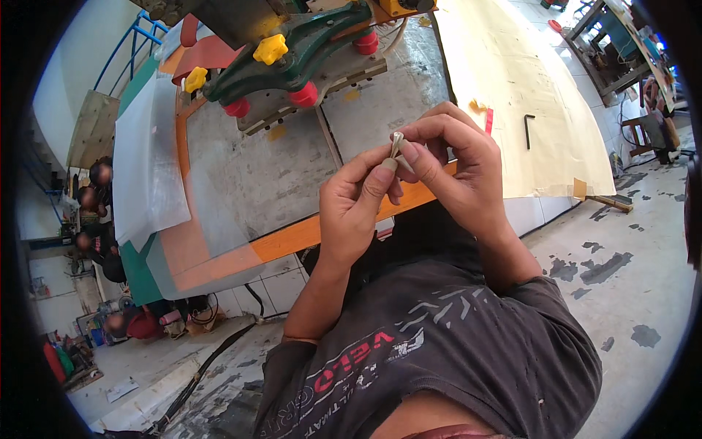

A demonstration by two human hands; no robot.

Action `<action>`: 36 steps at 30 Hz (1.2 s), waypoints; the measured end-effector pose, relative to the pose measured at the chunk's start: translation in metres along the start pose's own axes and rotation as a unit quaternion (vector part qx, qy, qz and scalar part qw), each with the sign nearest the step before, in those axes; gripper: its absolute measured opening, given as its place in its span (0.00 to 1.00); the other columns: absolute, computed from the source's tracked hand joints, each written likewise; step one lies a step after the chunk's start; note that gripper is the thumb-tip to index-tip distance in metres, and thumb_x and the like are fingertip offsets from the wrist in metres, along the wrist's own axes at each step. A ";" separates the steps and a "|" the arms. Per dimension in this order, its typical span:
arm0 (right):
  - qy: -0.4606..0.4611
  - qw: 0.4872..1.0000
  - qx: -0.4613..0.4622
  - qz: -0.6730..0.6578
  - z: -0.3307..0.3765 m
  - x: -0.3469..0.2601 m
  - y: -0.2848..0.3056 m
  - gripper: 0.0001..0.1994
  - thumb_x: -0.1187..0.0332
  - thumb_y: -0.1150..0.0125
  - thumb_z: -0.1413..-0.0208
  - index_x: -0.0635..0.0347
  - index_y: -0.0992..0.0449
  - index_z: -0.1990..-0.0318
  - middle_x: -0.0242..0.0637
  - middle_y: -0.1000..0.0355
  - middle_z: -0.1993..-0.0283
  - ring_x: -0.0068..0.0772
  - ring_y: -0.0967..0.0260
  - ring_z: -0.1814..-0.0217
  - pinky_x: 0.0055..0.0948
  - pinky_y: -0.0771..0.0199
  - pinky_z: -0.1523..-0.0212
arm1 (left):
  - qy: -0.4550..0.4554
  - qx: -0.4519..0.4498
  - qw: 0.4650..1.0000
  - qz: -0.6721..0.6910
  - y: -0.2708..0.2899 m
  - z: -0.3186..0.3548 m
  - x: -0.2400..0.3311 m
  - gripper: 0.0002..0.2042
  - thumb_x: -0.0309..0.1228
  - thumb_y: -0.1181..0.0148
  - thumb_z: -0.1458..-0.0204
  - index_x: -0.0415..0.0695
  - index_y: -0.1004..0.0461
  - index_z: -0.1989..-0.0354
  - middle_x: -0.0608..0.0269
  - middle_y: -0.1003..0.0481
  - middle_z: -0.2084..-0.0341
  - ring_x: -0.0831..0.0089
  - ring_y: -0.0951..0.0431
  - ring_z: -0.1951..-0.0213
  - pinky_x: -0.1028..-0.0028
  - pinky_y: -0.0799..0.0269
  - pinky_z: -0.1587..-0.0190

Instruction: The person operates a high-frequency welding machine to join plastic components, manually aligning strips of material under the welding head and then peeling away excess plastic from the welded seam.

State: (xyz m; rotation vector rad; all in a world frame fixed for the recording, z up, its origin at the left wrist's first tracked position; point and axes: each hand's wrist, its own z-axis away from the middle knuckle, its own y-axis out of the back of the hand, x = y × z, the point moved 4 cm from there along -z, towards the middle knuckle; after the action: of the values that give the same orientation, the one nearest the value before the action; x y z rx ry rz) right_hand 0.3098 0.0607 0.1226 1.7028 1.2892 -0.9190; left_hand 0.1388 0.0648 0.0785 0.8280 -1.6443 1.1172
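Above the near edge of the machine table, my left hand (349, 205) and my right hand (464, 164) meet at their fingertips. Between them is a small pale beige folded strip (397, 145), whose exact kind I cannot make out. The left thumb and forefinger pinch its lower end. From the other side, the right thumb and fingers close on its upper part. Beyond the hands stands a dark green metal machine frame (292, 55) with yellow star knobs (270, 49) and red round feet (303, 95) over a grey metal plate (256, 175).
A cream sheet (541, 88) covers the right side, bearing a black hex key (529, 132) and a small red strip (489, 121). Translucent plastic sheets (150, 161) lie at the left. An orange wooden edge (292, 238) borders the plate. Several people sit far left.
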 end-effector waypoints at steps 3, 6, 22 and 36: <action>-0.021 1.000 -0.005 -0.022 -0.001 0.007 0.000 0.07 0.71 0.29 0.39 0.66 0.15 0.58 0.31 0.25 0.65 0.19 0.37 0.70 0.23 0.36 0.69 | 0.017 -0.020 0.999 0.037 -0.002 -0.003 -0.001 0.18 0.33 0.43 0.26 0.34 0.23 0.36 0.57 0.16 0.59 0.77 0.20 0.63 0.75 0.21 0.60; -0.022 0.999 -0.002 -0.038 0.000 0.012 0.000 0.07 0.71 0.31 0.38 0.66 0.16 0.58 0.31 0.27 0.66 0.17 0.37 0.71 0.22 0.38 0.70 | 0.028 -0.037 0.997 0.068 -0.001 -0.004 -0.004 0.17 0.32 0.44 0.26 0.33 0.24 0.37 0.54 0.15 0.57 0.75 0.18 0.62 0.73 0.18 0.58; -0.092 0.981 0.034 -0.168 0.006 0.020 -0.008 0.08 0.69 0.31 0.33 0.67 0.21 0.58 0.27 0.26 0.67 0.12 0.35 0.71 0.19 0.36 0.69 | 0.024 0.009 0.995 0.092 0.003 -0.010 0.005 0.14 0.34 0.48 0.24 0.35 0.28 0.42 0.45 0.16 0.53 0.63 0.13 0.54 0.67 0.16 0.49; -0.039 0.987 -0.146 0.048 0.018 0.004 -0.013 0.08 0.70 0.28 0.42 0.63 0.19 0.59 0.40 0.19 0.62 0.37 0.23 0.66 0.33 0.24 0.65 | -0.035 0.108 0.991 0.073 0.009 -0.013 0.012 0.13 0.35 0.48 0.24 0.37 0.30 0.42 0.37 0.20 0.43 0.51 0.17 0.41 0.62 0.16 0.40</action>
State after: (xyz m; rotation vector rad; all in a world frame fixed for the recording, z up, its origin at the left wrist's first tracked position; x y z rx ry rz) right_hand 0.2971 0.0479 0.1089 1.4721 1.2135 -0.6972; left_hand 0.1311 0.0804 0.0887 0.9037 -1.6833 1.4013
